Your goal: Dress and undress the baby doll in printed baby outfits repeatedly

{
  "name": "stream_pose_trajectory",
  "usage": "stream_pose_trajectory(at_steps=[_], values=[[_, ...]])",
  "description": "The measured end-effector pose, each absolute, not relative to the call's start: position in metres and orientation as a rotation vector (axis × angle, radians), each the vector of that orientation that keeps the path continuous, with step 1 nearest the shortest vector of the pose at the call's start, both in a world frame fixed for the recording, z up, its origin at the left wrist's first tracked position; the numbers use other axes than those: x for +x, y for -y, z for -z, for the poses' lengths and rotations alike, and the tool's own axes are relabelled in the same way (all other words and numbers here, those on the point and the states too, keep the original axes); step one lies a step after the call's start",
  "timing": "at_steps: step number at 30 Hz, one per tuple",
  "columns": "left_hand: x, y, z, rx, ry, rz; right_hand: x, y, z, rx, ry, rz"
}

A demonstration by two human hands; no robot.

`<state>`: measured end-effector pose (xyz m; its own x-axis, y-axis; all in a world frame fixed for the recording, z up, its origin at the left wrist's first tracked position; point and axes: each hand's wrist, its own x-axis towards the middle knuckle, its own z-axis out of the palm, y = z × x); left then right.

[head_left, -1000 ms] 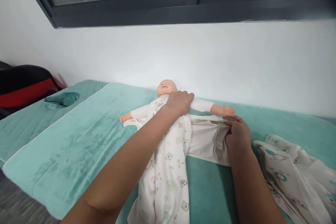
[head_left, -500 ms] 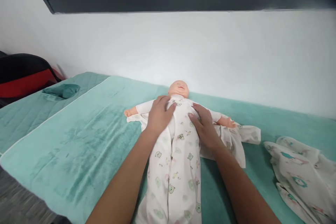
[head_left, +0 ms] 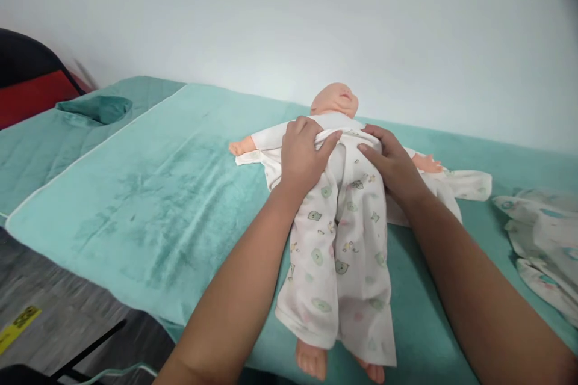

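Note:
A baby doll (head_left: 335,99) lies on its back on a teal towel (head_left: 149,192), dressed in a white printed sleepsuit (head_left: 343,252). My left hand (head_left: 303,155) rests on the doll's chest at its left side, fingers curled and pinching the suit's edge. My right hand (head_left: 392,162) lies on the other side of the chest, fingers pressing the opposite edge of the suit. The two edges nearly meet between my hands. The doll's bare feet (head_left: 311,361) stick out at the bottom.
A second printed cloth (head_left: 542,240) lies crumpled at the right. A folded teal cloth (head_left: 94,109) sits at the far left, near a red and black seat (head_left: 27,84). The table's front edge drops to a grey floor (head_left: 54,313). A white wall stands behind.
My right hand brought the suit's open flap over the doll's front. Both hands then moved up to the chest. The camera tilted down, so the window left the view and the feet appeared.

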<state>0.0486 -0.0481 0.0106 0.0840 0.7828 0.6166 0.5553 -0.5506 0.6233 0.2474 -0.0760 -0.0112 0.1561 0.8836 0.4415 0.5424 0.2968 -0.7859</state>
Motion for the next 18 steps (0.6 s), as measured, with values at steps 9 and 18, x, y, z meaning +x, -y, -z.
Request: stream_pose_trajectory(at_steps=[9, 18], values=[[0.045, 0.062, -0.003, 2.204, -1.352, -1.562, 0.232, 0.102, -0.002, -1.317, 1.471, -0.176], [-0.002, 0.112, 0.003, 2.124, -1.346, -1.048, 0.239, 0.152, 0.010, -1.619, 1.416, -0.483]])
